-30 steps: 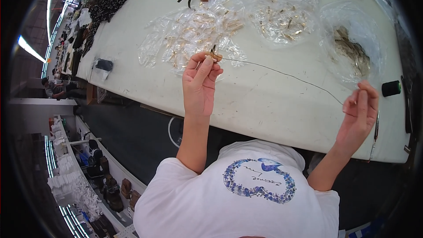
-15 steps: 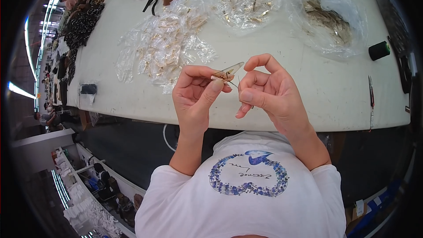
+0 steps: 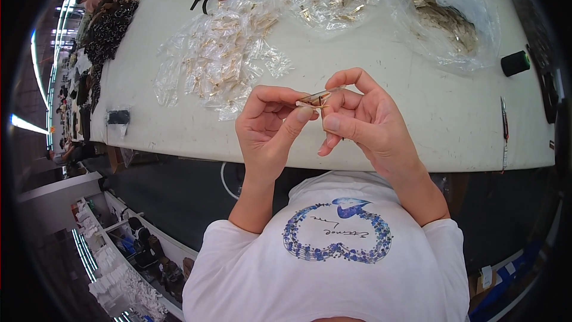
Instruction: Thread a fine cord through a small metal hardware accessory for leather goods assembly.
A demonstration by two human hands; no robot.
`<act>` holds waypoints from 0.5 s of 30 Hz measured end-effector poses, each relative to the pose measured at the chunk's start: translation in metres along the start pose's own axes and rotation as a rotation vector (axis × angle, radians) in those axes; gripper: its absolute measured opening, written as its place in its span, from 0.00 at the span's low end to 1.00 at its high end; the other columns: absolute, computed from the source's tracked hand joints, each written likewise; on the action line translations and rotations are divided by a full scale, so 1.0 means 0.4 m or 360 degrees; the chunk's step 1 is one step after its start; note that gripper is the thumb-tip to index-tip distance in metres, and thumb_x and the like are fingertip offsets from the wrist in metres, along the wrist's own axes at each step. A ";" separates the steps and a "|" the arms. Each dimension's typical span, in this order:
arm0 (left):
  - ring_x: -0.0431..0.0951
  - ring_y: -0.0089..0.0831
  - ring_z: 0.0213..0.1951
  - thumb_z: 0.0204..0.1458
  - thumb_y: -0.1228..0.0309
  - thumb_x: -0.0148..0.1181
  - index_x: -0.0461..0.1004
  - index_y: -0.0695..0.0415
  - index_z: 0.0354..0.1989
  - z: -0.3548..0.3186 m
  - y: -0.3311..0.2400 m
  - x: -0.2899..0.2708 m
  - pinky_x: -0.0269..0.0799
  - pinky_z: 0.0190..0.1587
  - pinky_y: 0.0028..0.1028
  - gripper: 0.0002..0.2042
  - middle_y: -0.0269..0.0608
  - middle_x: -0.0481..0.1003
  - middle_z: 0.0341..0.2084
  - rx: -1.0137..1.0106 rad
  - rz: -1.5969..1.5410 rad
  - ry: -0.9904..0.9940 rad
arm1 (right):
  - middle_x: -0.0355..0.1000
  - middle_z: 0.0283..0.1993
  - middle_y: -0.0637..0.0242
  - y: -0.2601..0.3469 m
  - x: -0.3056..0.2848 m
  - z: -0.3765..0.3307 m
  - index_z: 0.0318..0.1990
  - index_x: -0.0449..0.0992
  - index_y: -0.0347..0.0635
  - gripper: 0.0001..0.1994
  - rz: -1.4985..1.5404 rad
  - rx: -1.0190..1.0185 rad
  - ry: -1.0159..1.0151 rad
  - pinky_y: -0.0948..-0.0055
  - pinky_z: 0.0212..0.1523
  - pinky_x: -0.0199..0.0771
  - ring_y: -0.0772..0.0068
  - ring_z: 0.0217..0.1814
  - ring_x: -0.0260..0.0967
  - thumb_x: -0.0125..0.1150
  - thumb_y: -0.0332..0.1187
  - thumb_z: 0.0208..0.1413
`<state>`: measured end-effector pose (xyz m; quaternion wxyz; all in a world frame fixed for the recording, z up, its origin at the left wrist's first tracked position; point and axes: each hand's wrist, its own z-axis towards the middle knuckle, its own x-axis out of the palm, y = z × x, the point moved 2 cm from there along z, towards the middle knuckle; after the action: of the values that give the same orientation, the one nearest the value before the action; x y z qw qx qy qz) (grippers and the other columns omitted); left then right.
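Above the near edge of the table, my left hand (image 3: 268,122) pinches a small translucent brownish piece (image 3: 314,99) between thumb and fingers. The piece is pointed and gold-coloured in places, with a dark line across it. Facing it, my right hand (image 3: 369,119) is closed in a pinch, its thumb against the curled fingers and its index finger arched over the far tip of the piece. Something thin shows at the right fingertips, too fine to name. The two hands are nearly touching around the piece.
On the white table (image 3: 381,92) lies a pile of small clear bags with gold-coloured pieces (image 3: 223,53). Behind are an open bag of gold-coloured parts (image 3: 339,3) and a bag of translucent brown pieces (image 3: 444,21). A black thread spool (image 3: 515,64) and thin snips (image 3: 504,131) lie at right.
The piece in my left hand has tilted flatter and moved slightly right, closer to my right fingers. My right index finger now reaches over its tip.
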<state>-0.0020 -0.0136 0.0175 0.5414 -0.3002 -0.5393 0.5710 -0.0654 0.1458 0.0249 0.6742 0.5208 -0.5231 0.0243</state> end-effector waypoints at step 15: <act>0.82 0.28 0.39 0.56 0.82 0.64 0.71 0.65 0.44 0.003 0.008 0.000 0.77 0.41 0.22 0.10 0.47 0.79 0.38 -0.0055 0.0025 -0.0014 | 0.71 0.36 0.67 -0.007 -0.011 0.000 0.53 0.64 0.35 0.17 -0.0005 -0.0023 0.0006 0.71 0.39 0.85 0.78 0.36 0.74 0.63 0.24 0.59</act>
<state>-0.0040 -0.0136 0.0148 0.5292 -0.3112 -0.5492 0.5670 -0.0659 0.1468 0.0198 0.6790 0.5166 -0.5212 0.0205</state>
